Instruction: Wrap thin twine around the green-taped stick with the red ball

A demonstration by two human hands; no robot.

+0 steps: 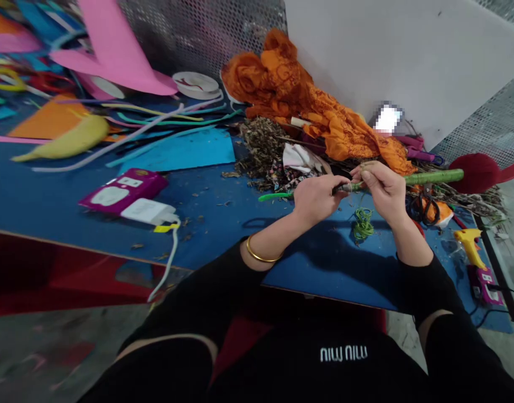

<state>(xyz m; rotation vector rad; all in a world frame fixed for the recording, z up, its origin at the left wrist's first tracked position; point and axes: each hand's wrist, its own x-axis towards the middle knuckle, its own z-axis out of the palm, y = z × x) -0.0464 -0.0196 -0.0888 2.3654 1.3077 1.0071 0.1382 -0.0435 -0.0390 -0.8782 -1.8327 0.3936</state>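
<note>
My left hand [319, 197] is closed around a long green stem [435, 177] with a dark red padded head [477, 173] at its right end. A bright green tip [276, 196] sticks out to the left of this hand. Near my left fingertips the stem looks dark and has pale turns around it. Just to the right, my right hand [385, 187] pinches a thin greenish strand against the stem; its exact kind is hard to see. On the table below lies a tangle of green string [363, 225].
Dry plant matter [261, 140] and orange cloth [282, 78] lie behind my hands. Black-handled scissors [427, 206] and a yellow glue gun [471, 246] are at right. A purple power strip [125, 190], blue sheet [181, 150] and yellow banana-shaped piece [68, 139] are at left.
</note>
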